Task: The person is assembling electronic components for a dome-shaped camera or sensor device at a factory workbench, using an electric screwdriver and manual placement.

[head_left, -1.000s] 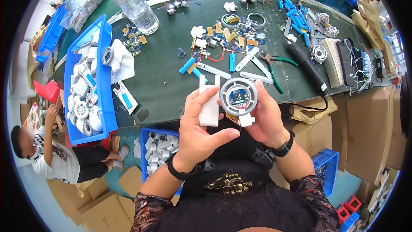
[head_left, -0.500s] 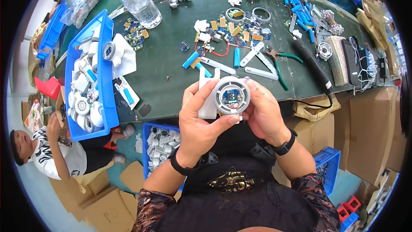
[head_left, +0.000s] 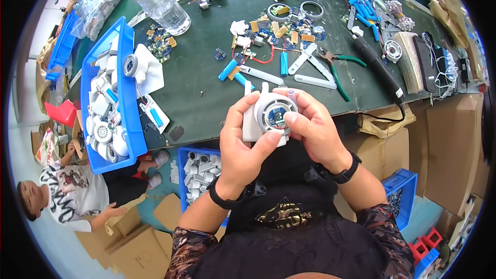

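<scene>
Both my hands hold a white plastic housing [head_left: 251, 125] in front of me, just off the table's near edge. It has a round grey ring with spokes, and a blue circuit board [head_left: 275, 115] shows inside. My left hand [head_left: 238, 144] is closed round the left side, thumb at the ring's lower rim. My right hand [head_left: 316, 129] grips the other side, its thumb pressed over the ring's right part near the board. Two white prongs stick up from the housing's top. Beyond it lie grey-white strips [head_left: 262, 76], blue cylindrical cells [head_left: 284, 64] and green-handled cutting pliers [head_left: 338, 75].
A blue bin [head_left: 135, 124] of white housings stands at left, beside a red-lidded clear jar [head_left: 164, 10]. Circuit boards and grey rings [head_left: 311, 10] lie farther back. A black corded tool [head_left: 377, 67] rests at right. Another person [head_left: 77, 191] sits at lower left.
The housing has tilted in my hands, and my right thumb has come over onto its ring. At left, the other person has lowered a raised hand. The view has shifted slightly.
</scene>
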`<state>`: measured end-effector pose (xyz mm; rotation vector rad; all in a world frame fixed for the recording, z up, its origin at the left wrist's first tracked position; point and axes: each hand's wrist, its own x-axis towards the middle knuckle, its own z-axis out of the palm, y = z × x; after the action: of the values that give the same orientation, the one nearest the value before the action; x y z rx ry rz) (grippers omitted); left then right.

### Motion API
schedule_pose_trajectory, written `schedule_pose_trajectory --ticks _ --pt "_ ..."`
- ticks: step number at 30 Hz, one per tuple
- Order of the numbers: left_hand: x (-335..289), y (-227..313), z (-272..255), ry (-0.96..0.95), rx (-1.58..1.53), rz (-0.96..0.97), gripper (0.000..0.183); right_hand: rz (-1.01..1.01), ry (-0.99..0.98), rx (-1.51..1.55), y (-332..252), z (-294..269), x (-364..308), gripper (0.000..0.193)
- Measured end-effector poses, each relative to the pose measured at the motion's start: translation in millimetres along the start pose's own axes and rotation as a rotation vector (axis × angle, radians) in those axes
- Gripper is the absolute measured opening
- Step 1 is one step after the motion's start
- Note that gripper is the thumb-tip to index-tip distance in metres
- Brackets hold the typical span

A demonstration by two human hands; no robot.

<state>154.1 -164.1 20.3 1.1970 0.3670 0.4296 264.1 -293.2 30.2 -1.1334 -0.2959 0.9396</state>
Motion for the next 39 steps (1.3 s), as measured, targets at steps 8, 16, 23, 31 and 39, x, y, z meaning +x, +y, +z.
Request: schedule_pose_trajectory --ticks 8,16,23,31,39 --pt "1 -2 -7 -0.038 0.043 -0.135 0.053 -0.086 -0.033 -0.133 7 -2 -5 0.049" --pt "0 4 -4 -0.020 -0.117 -0.151 0.053 -0.242 -0.011 -0.469 -6 2 -6 0.056" --pt "10 11 -10 0.069 -0.182 -0.149 0.063 -0.495 0.136 -1.117 -66 -42 11 0.040" --pt "19 -8 -54 0.018 -0.393 -0.052 0.060 -0.612 0.261 -1.738 -107 -131 137 0.025" --pt "16 1 -40 -0.039 -0.270 -0.107 0.042 -0.413 0.222 -1.660 -106 -162 166 0.031"
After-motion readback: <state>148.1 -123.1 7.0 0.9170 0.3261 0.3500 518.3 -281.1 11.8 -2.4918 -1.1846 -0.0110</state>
